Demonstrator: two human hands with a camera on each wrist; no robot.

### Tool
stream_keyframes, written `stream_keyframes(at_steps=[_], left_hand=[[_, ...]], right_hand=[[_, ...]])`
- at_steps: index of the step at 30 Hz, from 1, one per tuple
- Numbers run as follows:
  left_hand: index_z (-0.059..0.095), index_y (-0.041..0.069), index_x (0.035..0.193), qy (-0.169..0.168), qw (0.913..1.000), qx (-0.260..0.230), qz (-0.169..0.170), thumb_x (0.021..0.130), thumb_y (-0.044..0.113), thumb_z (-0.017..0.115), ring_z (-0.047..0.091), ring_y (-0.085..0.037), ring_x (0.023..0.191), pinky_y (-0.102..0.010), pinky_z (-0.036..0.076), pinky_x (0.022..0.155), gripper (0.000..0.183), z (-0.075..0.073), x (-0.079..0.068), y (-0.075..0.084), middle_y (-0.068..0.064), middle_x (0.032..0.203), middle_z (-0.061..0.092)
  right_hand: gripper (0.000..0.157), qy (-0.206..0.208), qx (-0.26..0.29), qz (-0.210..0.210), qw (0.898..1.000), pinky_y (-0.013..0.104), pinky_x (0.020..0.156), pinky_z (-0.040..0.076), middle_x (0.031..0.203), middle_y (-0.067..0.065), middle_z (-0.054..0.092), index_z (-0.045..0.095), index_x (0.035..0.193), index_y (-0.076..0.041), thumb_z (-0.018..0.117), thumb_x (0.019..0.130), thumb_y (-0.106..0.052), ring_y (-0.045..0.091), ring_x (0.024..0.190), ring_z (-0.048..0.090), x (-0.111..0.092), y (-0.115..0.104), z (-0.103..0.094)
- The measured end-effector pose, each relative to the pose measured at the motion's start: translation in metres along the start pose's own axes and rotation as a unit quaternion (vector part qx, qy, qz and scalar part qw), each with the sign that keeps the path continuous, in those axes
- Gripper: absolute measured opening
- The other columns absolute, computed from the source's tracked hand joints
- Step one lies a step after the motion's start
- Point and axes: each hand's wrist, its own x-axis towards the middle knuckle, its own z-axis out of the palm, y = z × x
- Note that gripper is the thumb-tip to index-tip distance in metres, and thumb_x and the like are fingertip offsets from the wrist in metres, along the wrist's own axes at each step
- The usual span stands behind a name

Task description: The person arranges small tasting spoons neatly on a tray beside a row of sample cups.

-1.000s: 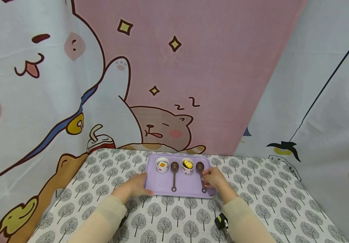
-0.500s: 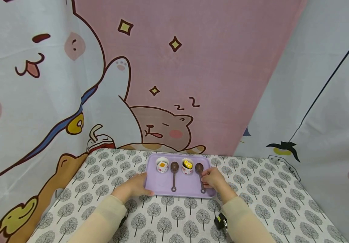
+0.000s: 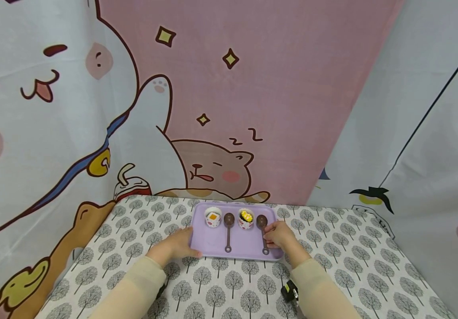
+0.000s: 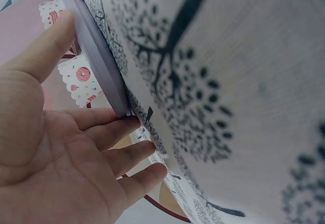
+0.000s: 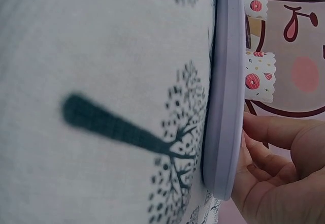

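Observation:
On a lilac tray (image 3: 213,243) lie two brown round-bowled spoons with ringed handles, a left spoon (image 3: 229,230) and a right spoon (image 3: 262,221). My right hand (image 3: 279,235) pinches the right spoon's handle from the right; in the right wrist view the tray's rim hides that spoon. My left hand (image 3: 178,243) rests against the tray's left end, fingers spread and thumb at the near corner. A white patterned paper cup (image 3: 213,220) with a white and orange-yellow piece stands left of the left spoon. Between the spoons is another paper cup (image 3: 246,222) with yellow pieces over something dark.
The tray lies on a table covered by a tree-print cloth (image 3: 213,292). A cartoon-printed curtain (image 3: 292,110) hangs behind the table and along its sides. Near my right sleeve shows a small black device (image 3: 289,290).
My right hand has nudged the right spoon slightly left and toward me, so its handle stands straighter. The left hand, the cups and the left spoon have stayed put.

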Motion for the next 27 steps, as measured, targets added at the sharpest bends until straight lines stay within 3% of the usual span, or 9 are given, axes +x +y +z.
stream_keyframes(at_steps=[9,27], left_hand=[[0.036,-0.008,0.149,-0.002,1.0,0.0,-0.003,0.073,0.031,0.088,0.037,-0.05,0.138,-0.063,0.027,0.115,0.1,0.0009,-0.0003,-0.0003,-0.026,0.147,0.047],[0.037,-0.008,0.149,-0.001,1.0,-0.006,0.002,0.073,0.029,0.088,0.043,-0.047,0.134,-0.062,0.03,0.114,0.099,-0.0008,-0.0016,0.0025,-0.026,0.146,0.049]], right_hand=[[0.022,0.01,-0.015,0.003,1.0,0.032,0.06,0.062,0.08,0.016,0.06,0.06,0.107,0.014,0.064,0.085,0.013,0.018,0.061,0.063,0.0,0.0002,0.0023],[0.019,0.01,-0.019,0.006,1.0,0.033,0.061,0.062,0.078,0.016,0.061,0.061,0.106,0.013,0.063,0.087,0.011,0.018,0.062,0.063,0.0,-0.0003,0.0022]])
